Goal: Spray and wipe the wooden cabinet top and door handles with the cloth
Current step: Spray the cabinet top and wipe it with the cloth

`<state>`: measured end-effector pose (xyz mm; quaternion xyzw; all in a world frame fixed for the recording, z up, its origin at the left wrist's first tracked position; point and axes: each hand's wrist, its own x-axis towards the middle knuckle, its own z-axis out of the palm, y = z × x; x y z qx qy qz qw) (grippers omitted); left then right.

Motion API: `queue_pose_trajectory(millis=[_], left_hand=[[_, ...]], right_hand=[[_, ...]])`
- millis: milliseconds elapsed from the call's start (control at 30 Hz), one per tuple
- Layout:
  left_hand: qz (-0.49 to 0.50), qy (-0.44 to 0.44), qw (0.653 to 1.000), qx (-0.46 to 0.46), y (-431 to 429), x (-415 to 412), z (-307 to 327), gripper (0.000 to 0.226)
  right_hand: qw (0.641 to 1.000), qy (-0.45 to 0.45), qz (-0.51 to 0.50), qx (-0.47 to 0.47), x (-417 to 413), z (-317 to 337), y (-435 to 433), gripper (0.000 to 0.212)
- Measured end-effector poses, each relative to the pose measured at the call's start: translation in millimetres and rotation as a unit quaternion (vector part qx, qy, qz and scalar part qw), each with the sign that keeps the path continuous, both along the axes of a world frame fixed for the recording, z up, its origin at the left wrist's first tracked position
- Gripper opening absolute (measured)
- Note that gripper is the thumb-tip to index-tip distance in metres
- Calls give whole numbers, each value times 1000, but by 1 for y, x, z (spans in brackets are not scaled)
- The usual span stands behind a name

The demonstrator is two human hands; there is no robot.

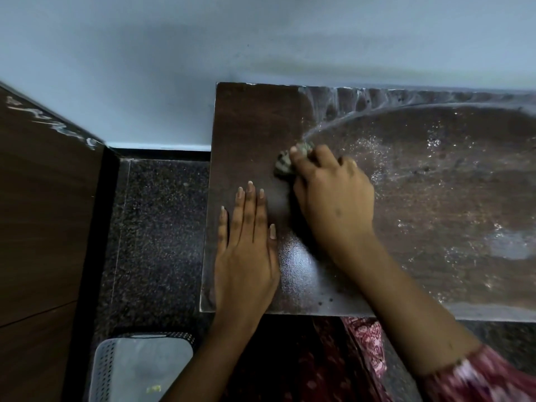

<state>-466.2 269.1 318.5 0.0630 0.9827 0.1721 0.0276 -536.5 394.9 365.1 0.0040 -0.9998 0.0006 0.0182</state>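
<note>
The dark wooden cabinet top (420, 198) stretches from the middle to the right edge, wet with streaks and droplets on its right part and drier at its left end. My right hand (330, 195) grips a bunched greyish cloth (285, 163) and presses it onto the top near the left end. Only a small part of the cloth shows past the fingers. My left hand (246, 250) lies flat on the top's front left corner, fingers straight. No spray bottle or door handles are in view.
A pale blue wall (261, 39) backs the cabinet. Dark speckled floor (156, 227) lies to its left. A wooden door or panel (43, 213) stands at far left. A white perforated bin (139, 369) sits on the floor at lower left.
</note>
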Motion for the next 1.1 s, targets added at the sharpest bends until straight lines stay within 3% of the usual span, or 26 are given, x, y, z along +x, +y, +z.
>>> queue_pose_trajectory(millis=[233, 367, 667, 900, 1100], left_hand=[[0, 2, 1000, -2, 1, 0, 1, 52], [0, 3, 1000, -5, 0, 0, 1, 52], [0, 14, 1000, 0, 0, 1, 0, 52], [0, 30, 999, 15, 1, 1, -2, 52], [-18, 48, 998, 33, 5, 6, 1, 49]], right_hand=[[1000, 10, -17, -2, -104, 3, 6, 31], [1000, -7, -27, -6, -111, 1, 10, 30], [1000, -9, -21, 11, 15, 2, 4, 37], [998, -56, -12, -41, 132, 6, -8, 59], [999, -18, 12, -49, 187, 0, 0, 40]])
